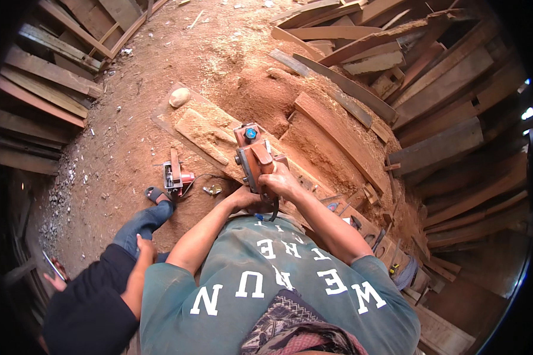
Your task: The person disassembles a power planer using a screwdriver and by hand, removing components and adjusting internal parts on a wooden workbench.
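Observation:
An electric planer (253, 158) with a brown body and a blue front knob is held up in front of my waist, over a dusty plank. My right hand (281, 182) wraps round its handle. At the planer's rear end, close to my shirt, my left hand (249, 198) is closed against it, its fingers partly hidden. A dark cord (275, 210) hangs from the rear of the tool. Beyond the planer lies a shaped piece of wood (204, 137) covered in shavings, on a wider board (167, 123). A pale round object (179, 97) rests at that board's far end.
A red circular saw (176, 177) is on the ground at left, beside another person's sandalled foot (158, 195); that person holds a phone (55, 266). Stacked timber (441, 148) lines the right side, more planks (47, 89) the left. Sawdust heaps (260, 92) lie ahead.

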Motion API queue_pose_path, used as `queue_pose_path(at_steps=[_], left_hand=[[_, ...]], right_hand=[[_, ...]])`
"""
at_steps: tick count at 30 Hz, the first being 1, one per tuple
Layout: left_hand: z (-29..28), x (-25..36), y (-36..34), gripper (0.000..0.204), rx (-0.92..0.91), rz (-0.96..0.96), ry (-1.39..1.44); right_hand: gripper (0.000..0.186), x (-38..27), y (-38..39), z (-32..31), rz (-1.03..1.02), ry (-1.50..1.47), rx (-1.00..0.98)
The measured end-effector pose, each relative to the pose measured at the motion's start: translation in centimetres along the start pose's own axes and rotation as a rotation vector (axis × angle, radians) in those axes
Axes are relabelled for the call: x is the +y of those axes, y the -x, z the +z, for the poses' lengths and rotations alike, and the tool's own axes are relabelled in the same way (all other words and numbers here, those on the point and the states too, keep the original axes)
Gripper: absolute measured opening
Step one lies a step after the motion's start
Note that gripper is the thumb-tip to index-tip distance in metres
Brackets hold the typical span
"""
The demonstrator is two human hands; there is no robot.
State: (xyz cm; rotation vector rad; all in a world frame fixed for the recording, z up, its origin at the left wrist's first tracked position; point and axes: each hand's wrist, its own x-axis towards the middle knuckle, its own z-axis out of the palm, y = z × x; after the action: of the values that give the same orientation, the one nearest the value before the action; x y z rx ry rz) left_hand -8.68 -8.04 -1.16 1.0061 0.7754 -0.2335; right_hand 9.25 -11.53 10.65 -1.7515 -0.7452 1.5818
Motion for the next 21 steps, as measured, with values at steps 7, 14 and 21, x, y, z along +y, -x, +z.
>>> queue_pose_path(at_steps=[7,14,21], left_hand=[[-5.4,-6.4,2.0,0.065,0.382,-0.001,-0.233],[-9.9,-14.6,8.0,0.07,0.669,-0.155,-0.333],[-9.5,-18.5,8.7,0.068,0.576,-0.311,-0.218]], right_hand=[[0.031,5.3,-4.9,3.2,0.09,-0.067,0.058],[0.027,9.1,-6.1,6.3,0.018,-0.292,0.27],[0.024,9.2,-5.5,5.9,0.084,-0.278,0.278]])
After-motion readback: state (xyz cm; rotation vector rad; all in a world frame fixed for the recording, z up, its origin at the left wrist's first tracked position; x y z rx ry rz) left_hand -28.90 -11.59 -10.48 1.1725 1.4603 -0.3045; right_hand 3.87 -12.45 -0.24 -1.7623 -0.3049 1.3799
